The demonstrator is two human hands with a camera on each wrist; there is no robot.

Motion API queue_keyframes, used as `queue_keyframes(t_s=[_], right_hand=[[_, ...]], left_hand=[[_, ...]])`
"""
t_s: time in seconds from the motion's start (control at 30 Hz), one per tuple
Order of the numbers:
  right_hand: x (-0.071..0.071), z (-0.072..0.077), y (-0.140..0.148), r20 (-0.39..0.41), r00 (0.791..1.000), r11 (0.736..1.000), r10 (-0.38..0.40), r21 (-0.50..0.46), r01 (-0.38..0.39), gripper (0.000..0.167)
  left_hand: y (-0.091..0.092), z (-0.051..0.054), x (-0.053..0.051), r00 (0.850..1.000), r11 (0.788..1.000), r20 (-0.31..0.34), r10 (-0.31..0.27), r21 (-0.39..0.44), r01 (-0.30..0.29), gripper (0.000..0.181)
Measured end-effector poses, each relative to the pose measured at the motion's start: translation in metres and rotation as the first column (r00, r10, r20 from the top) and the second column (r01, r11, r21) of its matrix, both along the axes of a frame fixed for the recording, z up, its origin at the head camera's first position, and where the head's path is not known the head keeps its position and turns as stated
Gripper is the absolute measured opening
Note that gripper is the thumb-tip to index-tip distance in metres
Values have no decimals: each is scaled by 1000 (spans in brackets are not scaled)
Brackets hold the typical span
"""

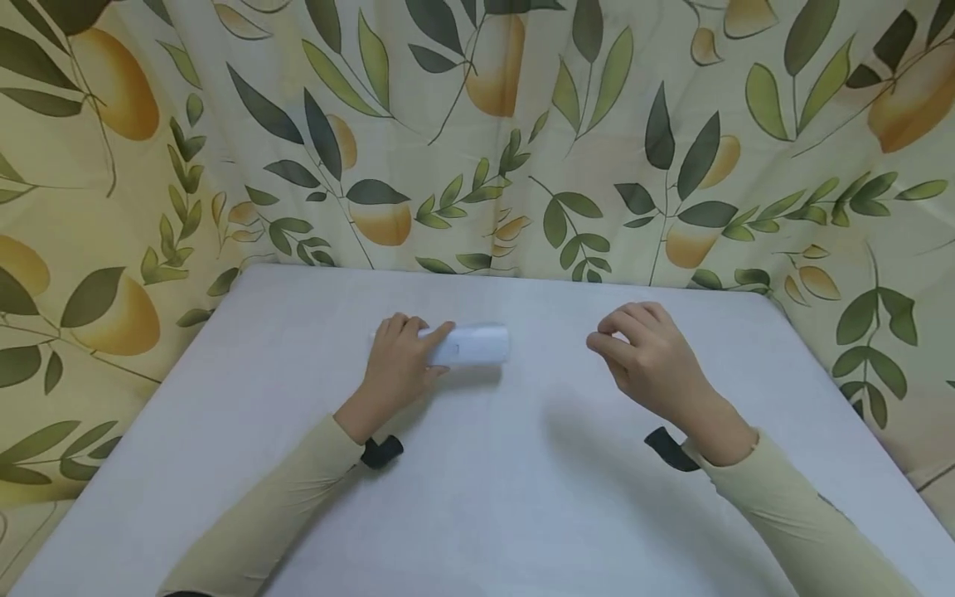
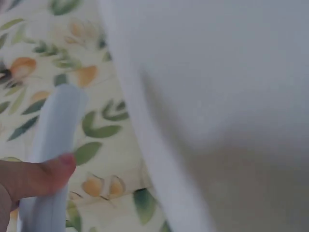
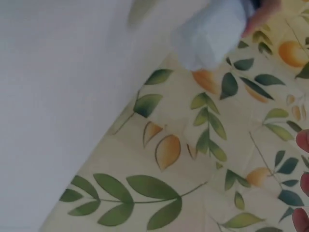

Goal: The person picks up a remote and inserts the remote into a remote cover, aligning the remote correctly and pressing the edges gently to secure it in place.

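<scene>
My left hand (image 1: 403, 356) grips a smooth white cylinder (image 1: 477, 344) by its left end, above the table. The cylinder lies sideways in the head view, and a small faint mark shows on its side. In the left wrist view the thumb presses along the white cylinder (image 2: 60, 121), whose far end is rounded. Its exact kind cannot be told. My right hand (image 1: 656, 356) hovers to the right, apart from the cylinder. Its fingers are curled, with thumb and forefinger tips together and nothing visible between them. Only fingertips (image 3: 301, 183) of that hand show in the right wrist view.
A white-covered table (image 1: 477, 497) spreads beneath both hands. Behind it and at both sides hangs a curtain (image 1: 462, 191) printed with leaves and orange fruit. Black wrist bands (image 1: 382, 453) show below the sleeves.
</scene>
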State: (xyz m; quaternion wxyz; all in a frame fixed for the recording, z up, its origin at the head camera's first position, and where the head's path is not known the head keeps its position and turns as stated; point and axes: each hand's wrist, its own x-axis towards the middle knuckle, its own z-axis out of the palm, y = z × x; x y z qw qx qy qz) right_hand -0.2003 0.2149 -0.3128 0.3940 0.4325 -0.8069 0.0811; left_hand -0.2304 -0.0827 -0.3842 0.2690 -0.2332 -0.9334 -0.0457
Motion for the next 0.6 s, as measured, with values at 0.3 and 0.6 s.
queue_keyframes(t_s=[0.3, 0.6], right_hand=[[-4, -18, -12, -8, 1000, 1000, -16, -12, 16, 16], [-12, -19, -18, 74, 995, 998, -64, -17, 65, 21]], left_hand=[[9, 13, 10, 995, 994, -13, -95, 60, 96, 61], [14, 16, 12, 971, 975, -98, -219, 9, 221, 59]])
